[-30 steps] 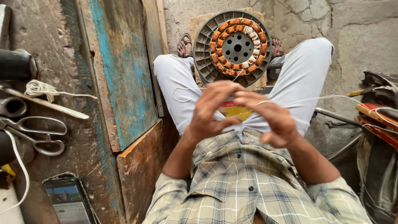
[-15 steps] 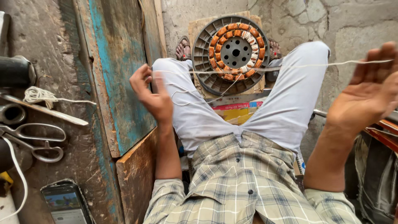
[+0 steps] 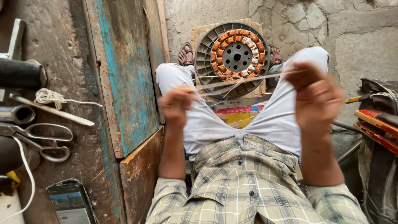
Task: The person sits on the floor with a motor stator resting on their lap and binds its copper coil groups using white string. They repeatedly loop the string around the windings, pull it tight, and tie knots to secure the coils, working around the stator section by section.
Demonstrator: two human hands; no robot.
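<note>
Where hands spread wider before, left hand (image 3: pixel 176 105) nearer right hand (image 3: pixel 317 99), thread (image 3: pixel 244 79) taut

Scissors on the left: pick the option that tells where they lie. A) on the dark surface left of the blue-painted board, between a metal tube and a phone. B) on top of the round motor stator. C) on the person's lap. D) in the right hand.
A: the scissors lie flat on the dark surface left of the blue-painted board, below the metal tube and above the phone.
</note>
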